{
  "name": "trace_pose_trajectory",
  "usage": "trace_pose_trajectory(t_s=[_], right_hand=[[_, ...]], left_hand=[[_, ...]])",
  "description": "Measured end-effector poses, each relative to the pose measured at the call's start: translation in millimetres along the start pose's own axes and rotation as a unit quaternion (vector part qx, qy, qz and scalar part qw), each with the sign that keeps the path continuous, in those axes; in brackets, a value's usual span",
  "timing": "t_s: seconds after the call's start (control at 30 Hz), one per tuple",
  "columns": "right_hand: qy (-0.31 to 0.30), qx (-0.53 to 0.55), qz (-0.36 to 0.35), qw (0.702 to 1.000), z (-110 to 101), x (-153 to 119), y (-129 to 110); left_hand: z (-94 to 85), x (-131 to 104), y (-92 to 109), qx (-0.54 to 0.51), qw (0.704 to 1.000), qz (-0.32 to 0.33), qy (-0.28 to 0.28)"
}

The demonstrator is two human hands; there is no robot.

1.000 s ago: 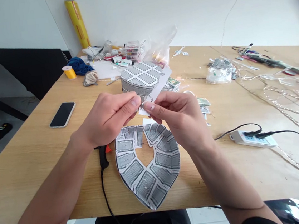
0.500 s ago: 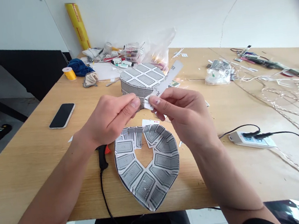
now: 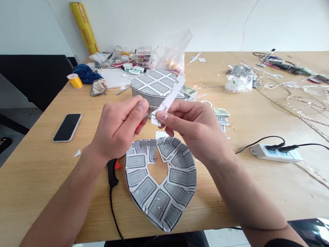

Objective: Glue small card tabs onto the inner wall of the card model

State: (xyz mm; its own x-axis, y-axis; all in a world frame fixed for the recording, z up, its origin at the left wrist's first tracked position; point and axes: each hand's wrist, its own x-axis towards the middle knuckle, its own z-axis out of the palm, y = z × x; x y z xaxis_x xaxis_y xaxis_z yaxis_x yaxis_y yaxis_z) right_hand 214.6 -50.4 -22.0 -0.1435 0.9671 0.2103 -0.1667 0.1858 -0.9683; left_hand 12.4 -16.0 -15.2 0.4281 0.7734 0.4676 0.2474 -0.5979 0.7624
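Observation:
Between thumb and fingers of my right hand (image 3: 193,126) is a narrow white card strip (image 3: 171,95), tilted up to the right. My left hand (image 3: 123,124) is closed close beside its lower end; a bit of red shows under the fingers, but what they hold is mostly hidden. Below both hands lies an open, pointed-oval tray made of grey patterned playing cards (image 3: 145,192), with a hole in its base. Behind the hands stands a box covered in the same cards (image 3: 155,83). A black tool with a red trigger (image 3: 112,173) lies left of the tray.
A phone (image 3: 67,127) lies at the left, near a yellow spool (image 3: 75,81). Card stacks (image 3: 221,113) sit right of my right hand. Farther right are a power strip (image 3: 276,153), twisted cables and a plastic bag of parts (image 3: 239,79). Clutter lines the back.
My right hand has moved left and slightly down with the strip, which now overlaps the box. My left hand has shifted slightly left, and red now shows beneath its fingers.

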Motion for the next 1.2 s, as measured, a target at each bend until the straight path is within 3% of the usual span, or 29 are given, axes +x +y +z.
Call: trace_pose_trajectory(t_s=[0.43, 0.87, 1.2], right_hand=[[-0.017, 0.029, 0.019, 0.999, -1.3, 0.3, 2.3], [0.019, 0.034, 0.012, 0.999, 5.4, -1.8, 3.7], [0.020, 0.005, -0.003, 1.000, 4.9, -1.4, 5.5]], left_hand=[[2.4, 0.1, -1.5, 0.008, 1.000, 0.031, -0.001], [-4.2, 2.9, -1.4, 0.035, 0.996, 0.065, -0.043], [-3.5, 3.7, 4.7, 0.071, 0.994, 0.077, -0.029]])
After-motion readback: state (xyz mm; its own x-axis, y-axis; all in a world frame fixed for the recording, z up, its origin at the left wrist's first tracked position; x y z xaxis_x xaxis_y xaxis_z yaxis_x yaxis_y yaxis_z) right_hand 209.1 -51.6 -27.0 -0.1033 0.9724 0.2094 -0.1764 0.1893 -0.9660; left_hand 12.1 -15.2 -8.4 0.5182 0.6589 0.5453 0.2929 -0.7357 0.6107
